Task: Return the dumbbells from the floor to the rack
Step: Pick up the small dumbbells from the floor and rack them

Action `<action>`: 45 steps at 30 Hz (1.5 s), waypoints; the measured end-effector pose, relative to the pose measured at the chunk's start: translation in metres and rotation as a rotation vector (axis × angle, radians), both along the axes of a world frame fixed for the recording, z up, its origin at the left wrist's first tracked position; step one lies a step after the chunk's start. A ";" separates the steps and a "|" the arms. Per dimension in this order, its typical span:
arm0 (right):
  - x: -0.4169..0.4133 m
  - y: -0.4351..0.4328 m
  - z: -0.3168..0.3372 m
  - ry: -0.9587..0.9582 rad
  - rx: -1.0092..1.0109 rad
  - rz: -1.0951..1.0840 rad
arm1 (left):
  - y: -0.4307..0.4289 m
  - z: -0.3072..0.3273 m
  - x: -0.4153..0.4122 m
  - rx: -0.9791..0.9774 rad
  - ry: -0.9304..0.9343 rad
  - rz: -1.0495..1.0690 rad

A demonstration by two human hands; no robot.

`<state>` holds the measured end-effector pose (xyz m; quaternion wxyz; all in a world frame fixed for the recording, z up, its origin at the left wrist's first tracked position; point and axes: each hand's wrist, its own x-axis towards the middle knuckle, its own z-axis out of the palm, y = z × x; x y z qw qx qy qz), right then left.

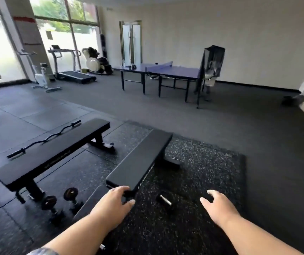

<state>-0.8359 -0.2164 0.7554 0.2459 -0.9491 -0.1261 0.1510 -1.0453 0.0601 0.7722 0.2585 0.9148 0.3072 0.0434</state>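
Flanking a floor dumbbell [164, 199], empty hands [114, 203] hover.

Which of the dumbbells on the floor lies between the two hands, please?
The dumbbell on the speckled mat, lying on its side right of the nearer bench. The two others stand left of that bench.

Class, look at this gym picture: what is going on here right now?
A person reaches both bare hands down toward the floor. The left hand and right hand are open and empty. Between them a short black dumbbell with a steel handle lies on the speckled black rubber mat, not yet picked up. No rack is visible.
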 end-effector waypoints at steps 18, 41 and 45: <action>0.207 -0.022 -0.098 0.201 -0.188 0.137 | -0.071 -0.125 0.233 -0.149 0.311 0.022; 0.408 0.255 -0.380 0.500 -0.342 0.371 | 0.156 -0.461 0.517 -0.508 0.595 0.046; 0.438 0.282 -0.500 0.512 -0.334 0.401 | 0.161 -0.586 0.547 -0.582 0.663 0.130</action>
